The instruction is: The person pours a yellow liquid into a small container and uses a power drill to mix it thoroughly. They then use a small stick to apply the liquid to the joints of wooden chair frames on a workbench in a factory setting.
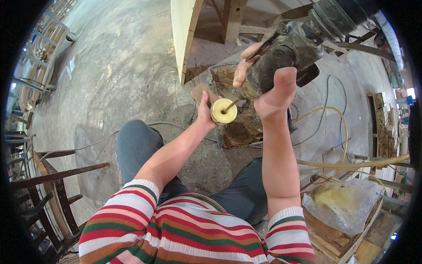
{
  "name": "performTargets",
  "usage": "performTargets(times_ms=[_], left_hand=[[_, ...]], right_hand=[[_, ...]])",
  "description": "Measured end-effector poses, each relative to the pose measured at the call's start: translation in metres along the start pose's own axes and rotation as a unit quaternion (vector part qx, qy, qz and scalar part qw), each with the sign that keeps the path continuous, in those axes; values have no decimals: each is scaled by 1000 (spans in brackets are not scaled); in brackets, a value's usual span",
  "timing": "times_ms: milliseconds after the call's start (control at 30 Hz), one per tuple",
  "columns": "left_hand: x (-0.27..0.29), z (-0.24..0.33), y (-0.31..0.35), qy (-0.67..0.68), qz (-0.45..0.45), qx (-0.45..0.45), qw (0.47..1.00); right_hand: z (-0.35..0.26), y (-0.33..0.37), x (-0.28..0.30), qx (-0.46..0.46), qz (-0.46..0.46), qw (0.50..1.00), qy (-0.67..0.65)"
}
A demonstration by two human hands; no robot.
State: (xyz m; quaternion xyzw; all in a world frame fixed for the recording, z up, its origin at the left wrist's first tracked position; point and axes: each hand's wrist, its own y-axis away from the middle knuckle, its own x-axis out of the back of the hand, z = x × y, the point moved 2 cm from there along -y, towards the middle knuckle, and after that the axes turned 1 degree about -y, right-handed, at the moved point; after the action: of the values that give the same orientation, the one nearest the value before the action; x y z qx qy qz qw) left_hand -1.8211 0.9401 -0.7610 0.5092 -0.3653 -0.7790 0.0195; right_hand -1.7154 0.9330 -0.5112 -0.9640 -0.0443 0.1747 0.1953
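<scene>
My right hand [278,91] is wrapped round a grimy black power tool [273,59], whose thick body runs off toward the upper right. A thin metal rod [230,106] slants from the tool's side to the dark hole in a round, pale yellow, cup-sized piece [229,117]. My left hand [205,113] grips this round piece from its left side. A flat brown strip [203,93] sticks out beside the left thumb; whether it is joined to the round piece I cannot tell.
Below the hands lies a worn brown block or pad [239,132] on the concrete floor. A pale board [183,39] stands ahead. Cable and yellow hose [345,136] cross the right side. A plastic bag [347,204] rests on a wooden crate at lower right; dark wooden frames [57,180] stand left.
</scene>
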Motion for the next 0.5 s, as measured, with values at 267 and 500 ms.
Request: performTargets(times_ms=[267, 500], left_hand=[[5, 6, -3, -10, 1, -27, 1000], [-2, 1, 0, -18, 8, -31, 999]], right_hand=[[-15, 4, -9, -6, 19, 1000, -20], [1, 2, -2, 15, -25, 998, 64]])
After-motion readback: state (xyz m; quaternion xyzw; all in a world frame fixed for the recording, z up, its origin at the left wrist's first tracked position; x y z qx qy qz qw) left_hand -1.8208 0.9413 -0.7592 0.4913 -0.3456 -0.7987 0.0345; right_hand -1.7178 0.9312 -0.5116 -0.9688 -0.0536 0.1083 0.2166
